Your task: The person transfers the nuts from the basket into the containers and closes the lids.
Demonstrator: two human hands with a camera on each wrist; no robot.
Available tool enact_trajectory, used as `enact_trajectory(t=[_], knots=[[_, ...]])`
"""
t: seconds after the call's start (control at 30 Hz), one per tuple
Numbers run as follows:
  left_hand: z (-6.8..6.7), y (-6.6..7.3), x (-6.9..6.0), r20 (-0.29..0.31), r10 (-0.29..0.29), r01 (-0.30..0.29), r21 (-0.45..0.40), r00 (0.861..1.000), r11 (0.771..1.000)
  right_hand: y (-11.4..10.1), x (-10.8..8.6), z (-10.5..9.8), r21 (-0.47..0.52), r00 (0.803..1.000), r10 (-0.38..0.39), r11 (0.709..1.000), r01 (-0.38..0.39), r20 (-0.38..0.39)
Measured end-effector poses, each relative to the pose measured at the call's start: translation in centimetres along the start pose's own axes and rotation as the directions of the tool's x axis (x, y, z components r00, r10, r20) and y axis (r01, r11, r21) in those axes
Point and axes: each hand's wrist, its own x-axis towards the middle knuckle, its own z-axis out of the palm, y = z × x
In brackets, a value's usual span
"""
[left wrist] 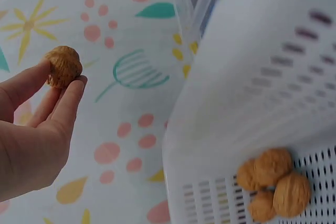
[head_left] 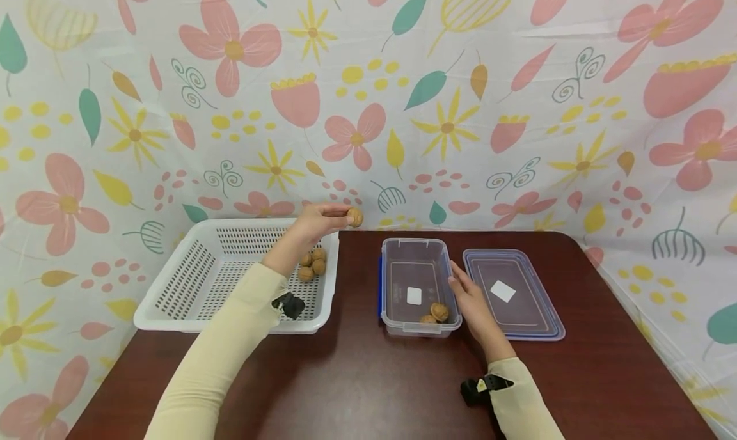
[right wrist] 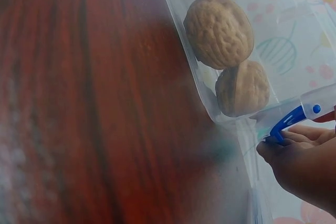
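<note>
My left hand (head_left: 316,226) pinches a walnut (head_left: 355,217) between thumb and fingertips, raised above the right rim of the white basket (head_left: 196,274). The left wrist view shows that walnut (left wrist: 64,66) at the fingertips. Several more walnuts (left wrist: 291,193) lie together inside the basket. My right hand (head_left: 473,302) rests with fairly straight fingers against the right side of the clear plastic container (head_left: 423,328). In the right wrist view its fingers are beside a blue clip (right wrist: 287,123) of the container. Two walnuts (head_left: 439,311) sit in the container's near right corner.
A clear lid (head_left: 526,322) with a white label lies on the dark wooden table (head_left: 357,376), right of the container. Behind the table hangs a flower-patterned cloth (head_left: 357,62). The basket stands at the table's left, with a gap between it and the container.
</note>
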Motion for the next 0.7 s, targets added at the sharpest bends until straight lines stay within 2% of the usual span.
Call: enact_trajectory(t=[0.27,0.53,0.7], knots=[[3.5,-0.2,-0.3,0.029,0.068,-0.065,-0.098,0.997,0.993,-0.2,-0.2,0.0,0.01,1.0,0.004,1.0,-0.004,0.0],[6.9,-0.1,-0.5,0.028,0.086,-0.081,-0.13,0.996,0.988,0.1,0.0,0.1,0.015,1.0,-0.006,1.0,0.006,-0.004],[8.8,-1.1,-0.5,0.037,0.078,-0.072,-0.138,0.996,0.988,0.2,0.1,0.0,0.005,1.0,0.0,1.0,0.0,-0.005]])
